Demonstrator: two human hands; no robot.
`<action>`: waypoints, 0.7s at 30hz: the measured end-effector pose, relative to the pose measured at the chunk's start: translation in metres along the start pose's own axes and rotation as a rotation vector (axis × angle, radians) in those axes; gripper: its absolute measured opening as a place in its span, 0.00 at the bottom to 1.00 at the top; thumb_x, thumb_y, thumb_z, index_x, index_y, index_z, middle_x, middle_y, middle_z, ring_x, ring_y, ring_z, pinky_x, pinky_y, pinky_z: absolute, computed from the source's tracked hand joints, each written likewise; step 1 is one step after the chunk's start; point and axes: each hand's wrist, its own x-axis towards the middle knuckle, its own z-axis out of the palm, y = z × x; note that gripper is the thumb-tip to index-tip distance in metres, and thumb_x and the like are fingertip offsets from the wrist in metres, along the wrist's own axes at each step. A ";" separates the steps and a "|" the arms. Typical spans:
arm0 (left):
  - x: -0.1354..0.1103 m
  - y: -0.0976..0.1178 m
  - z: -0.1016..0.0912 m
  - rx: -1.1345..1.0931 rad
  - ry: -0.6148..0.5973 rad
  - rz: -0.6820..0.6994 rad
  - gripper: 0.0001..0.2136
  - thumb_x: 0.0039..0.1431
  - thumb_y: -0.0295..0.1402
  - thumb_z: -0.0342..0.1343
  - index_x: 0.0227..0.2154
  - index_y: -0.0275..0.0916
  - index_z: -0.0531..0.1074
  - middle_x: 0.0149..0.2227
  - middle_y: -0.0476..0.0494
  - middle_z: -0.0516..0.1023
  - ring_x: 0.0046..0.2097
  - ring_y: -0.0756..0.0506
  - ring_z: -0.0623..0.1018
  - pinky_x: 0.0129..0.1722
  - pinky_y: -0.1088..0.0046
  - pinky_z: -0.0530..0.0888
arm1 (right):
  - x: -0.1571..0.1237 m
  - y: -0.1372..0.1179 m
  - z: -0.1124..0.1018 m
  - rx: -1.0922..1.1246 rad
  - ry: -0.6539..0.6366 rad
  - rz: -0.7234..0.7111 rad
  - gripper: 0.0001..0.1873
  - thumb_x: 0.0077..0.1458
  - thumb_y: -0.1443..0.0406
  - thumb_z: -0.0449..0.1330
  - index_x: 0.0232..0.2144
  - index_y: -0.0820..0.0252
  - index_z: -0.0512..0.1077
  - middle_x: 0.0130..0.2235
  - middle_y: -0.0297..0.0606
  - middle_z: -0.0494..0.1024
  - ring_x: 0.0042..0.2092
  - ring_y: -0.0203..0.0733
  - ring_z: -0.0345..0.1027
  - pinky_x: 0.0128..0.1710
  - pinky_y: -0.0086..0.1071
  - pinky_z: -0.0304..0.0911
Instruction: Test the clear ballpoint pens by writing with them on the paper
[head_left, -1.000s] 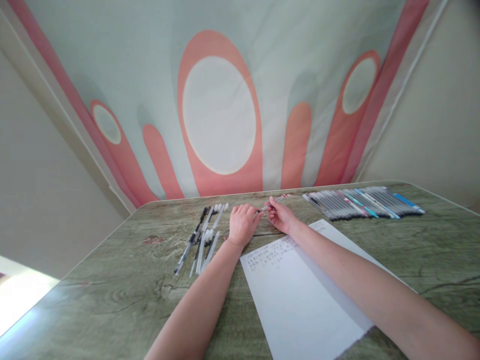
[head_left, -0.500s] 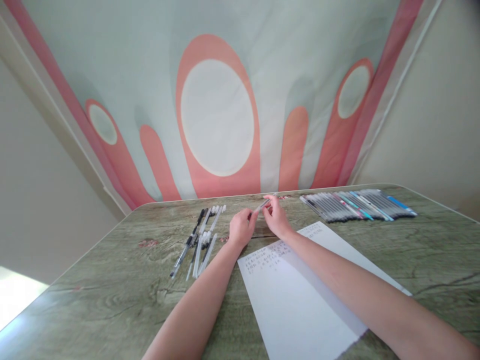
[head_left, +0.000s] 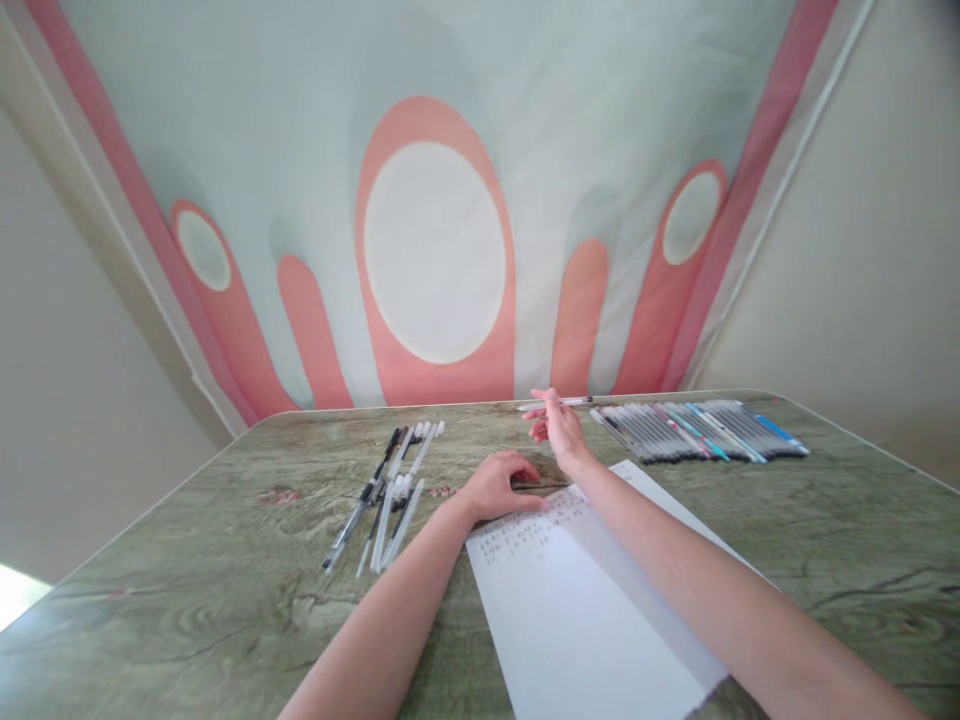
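My right hand [head_left: 556,428] is lifted over the far part of the table and pinches a clear pen [head_left: 555,403] that lies level, pointing toward the row of pens [head_left: 694,428] on the right. My left hand [head_left: 501,485] rests on the table at the top left corner of the white sheet of paper [head_left: 585,610], fingers curled loosely with nothing visible in them. The sheet carries a few lines of small handwriting near its top edge.
A loose bunch of clear and black pens [head_left: 390,490] lies to the left of my left hand. The green wood-grain table [head_left: 187,600] ends at a far edge below a pale cloth with pink arches [head_left: 435,240].
Both hands held the pen together before. My left hand has let go and dropped to the paper's corner, while my right hand carried the pen to the right, toward the row of pens.
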 end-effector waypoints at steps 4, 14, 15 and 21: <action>0.001 -0.002 -0.001 0.033 -0.009 0.014 0.22 0.36 0.49 0.61 0.33 0.38 0.72 0.33 0.46 0.72 0.36 0.47 0.70 0.39 0.72 0.65 | 0.010 -0.008 -0.025 -0.066 0.009 -0.012 0.20 0.45 0.49 0.56 0.28 0.60 0.65 0.24 0.36 0.71 0.21 0.32 0.62 0.17 0.25 0.58; 0.002 -0.005 0.000 0.014 -0.005 -0.004 0.23 0.35 0.49 0.61 0.32 0.38 0.72 0.33 0.46 0.72 0.35 0.47 0.71 0.37 0.73 0.66 | -0.052 0.001 -0.138 -0.230 -0.007 0.138 0.16 0.47 0.52 0.56 0.27 0.60 0.64 0.22 0.33 0.71 0.19 0.31 0.60 0.18 0.26 0.57; 0.002 -0.005 0.000 0.011 -0.003 -0.006 0.23 0.35 0.49 0.61 0.32 0.38 0.72 0.33 0.46 0.72 0.35 0.48 0.71 0.37 0.74 0.66 | -0.057 0.000 -0.146 -0.267 -0.015 0.135 0.16 0.47 0.52 0.56 0.28 0.61 0.65 0.22 0.33 0.71 0.20 0.31 0.61 0.20 0.26 0.58; 0.001 -0.005 0.001 -0.003 -0.001 -0.016 0.22 0.36 0.49 0.61 0.33 0.39 0.72 0.33 0.47 0.72 0.35 0.48 0.71 0.36 0.74 0.66 | -0.068 -0.006 -0.161 -0.458 0.008 0.084 0.14 0.48 0.54 0.55 0.30 0.60 0.65 0.21 0.31 0.69 0.26 0.37 0.68 0.28 0.30 0.61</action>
